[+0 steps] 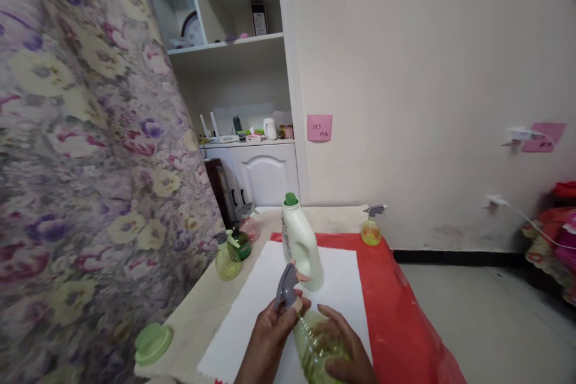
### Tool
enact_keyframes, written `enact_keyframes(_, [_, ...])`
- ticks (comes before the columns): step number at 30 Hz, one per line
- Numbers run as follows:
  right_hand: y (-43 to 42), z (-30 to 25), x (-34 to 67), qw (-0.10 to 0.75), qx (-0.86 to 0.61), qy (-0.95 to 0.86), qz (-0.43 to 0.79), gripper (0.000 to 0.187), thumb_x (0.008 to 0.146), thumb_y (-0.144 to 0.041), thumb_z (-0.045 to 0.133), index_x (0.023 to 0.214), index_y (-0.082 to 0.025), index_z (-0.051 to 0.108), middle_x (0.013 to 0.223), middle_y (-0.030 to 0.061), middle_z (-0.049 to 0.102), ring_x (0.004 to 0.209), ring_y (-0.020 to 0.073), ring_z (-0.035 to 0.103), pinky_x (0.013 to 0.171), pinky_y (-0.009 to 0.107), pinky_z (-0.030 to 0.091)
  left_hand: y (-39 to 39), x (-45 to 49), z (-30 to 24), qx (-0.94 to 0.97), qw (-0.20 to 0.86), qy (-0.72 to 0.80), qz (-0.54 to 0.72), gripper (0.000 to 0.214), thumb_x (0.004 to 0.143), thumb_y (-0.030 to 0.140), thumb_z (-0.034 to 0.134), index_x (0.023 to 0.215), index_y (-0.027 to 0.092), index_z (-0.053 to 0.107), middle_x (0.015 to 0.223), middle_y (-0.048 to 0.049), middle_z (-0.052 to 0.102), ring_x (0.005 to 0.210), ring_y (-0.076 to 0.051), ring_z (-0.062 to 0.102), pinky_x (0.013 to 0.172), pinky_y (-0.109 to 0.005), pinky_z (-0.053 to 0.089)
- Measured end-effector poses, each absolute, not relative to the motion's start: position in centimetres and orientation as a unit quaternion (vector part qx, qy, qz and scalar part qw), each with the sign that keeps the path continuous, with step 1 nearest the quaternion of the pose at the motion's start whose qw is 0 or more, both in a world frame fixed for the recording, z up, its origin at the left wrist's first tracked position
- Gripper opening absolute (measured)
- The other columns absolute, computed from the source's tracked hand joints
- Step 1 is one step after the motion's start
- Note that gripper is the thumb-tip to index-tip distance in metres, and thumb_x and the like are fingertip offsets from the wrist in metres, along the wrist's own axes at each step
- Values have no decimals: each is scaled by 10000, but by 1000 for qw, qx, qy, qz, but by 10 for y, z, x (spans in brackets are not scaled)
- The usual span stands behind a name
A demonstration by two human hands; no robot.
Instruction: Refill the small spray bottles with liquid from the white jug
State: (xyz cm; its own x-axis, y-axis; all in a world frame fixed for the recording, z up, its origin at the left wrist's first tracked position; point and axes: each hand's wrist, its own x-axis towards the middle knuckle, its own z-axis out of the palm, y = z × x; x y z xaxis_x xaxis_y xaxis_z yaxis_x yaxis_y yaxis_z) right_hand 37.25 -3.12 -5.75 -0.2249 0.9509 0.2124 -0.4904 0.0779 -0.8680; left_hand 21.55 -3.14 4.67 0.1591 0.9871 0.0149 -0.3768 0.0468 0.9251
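A clear yellow-green spray bottle is tilted between my two hands, low in the middle of the view. My left hand is closed around its neck, just under the grey trigger head. Around the bottle's body my right hand is wrapped, the fingers on its far side partly seen through the plastic. Behind them a large white jug with a green cap stands upright on a white sheet.
Several spray bottles stand on the table's left, among them a yellow-green one. A yellow spray bottle stands at the back right on red cloth. A green lid-like item lies near the left corner. A floral curtain borders the left side.
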Motion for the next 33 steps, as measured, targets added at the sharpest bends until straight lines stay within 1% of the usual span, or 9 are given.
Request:
enact_keyframes(3, [-25,-65,371,525,-266,-387,710,751,472,-685,734,1059,-234,609,843,70,717,661,275,676,643,448,520,-34,220,50,419,641,343,544,348,725,383,766,998,177,705,922,-69,734,927,-226,657,903,-342,459])
enact_keyframes(5, [-26,-66,373,503,-283,-384,720,692,588,-756,596,1016,-215,645,821,98,727,694,304,688,657,475,517,-36,224,52,414,647,333,547,373,695,406,783,976,173,704,910,-73,729,932,-236,652,908,-352,455])
enact_keyframes(7, [-30,-63,377,502,-287,-393,715,711,658,-769,507,1076,-211,649,893,122,738,828,347,693,713,509,513,-38,227,54,419,653,317,546,377,698,425,774,970,175,697,905,-80,725,936,-242,644,873,-346,460])
enact_keyframes(11, [-35,-58,386,491,-313,-405,705,713,656,-747,545,1132,-224,638,987,120,744,948,367,680,764,518,509,-40,226,56,453,648,318,523,376,729,468,727,977,190,681,935,-88,723,853,-226,646,752,-315,462])
enact_keyframes(16, [-38,-52,383,458,-317,-379,739,687,699,-726,520,1118,-196,645,1002,136,743,952,359,683,763,503,513,-37,217,52,484,606,368,513,448,709,532,709,987,183,679,956,-112,737,884,-262,651,754,-333,460])
enact_keyframes(20, [-41,-41,372,454,-277,-325,782,691,658,-714,605,1087,-175,660,969,137,747,916,348,688,761,489,514,-35,213,45,455,607,387,524,441,724,521,698,1002,181,657,946,-100,736,697,-207,633,633,-315,471])
enact_keyframes(24, [-43,-30,363,392,-188,-241,867,722,678,-734,584,1043,-118,670,904,153,745,848,314,692,768,471,509,-35,212,39,440,598,379,553,433,727,496,716,999,162,674,928,-89,735,757,-204,638,689,-299,471])
enact_keyframes(27, [-44,-28,361,355,-143,-200,902,706,696,-730,575,1036,-119,673,918,151,739,874,302,679,781,474,497,-33,210,33,412,602,376,571,420,753,481,701,1041,176,674,937,-74,738,721,-190,650,747,-317,468])
enact_keyframes(33, [-43,-35,359,407,-109,-225,879,511,620,-596,732,898,-167,722,871,104,743,910,305,668,777,476,494,-28,201,18,367,623,344,599,349,749,408,737,1008,177,699,981,-80,731,1042,-249,616,942,-350,404])
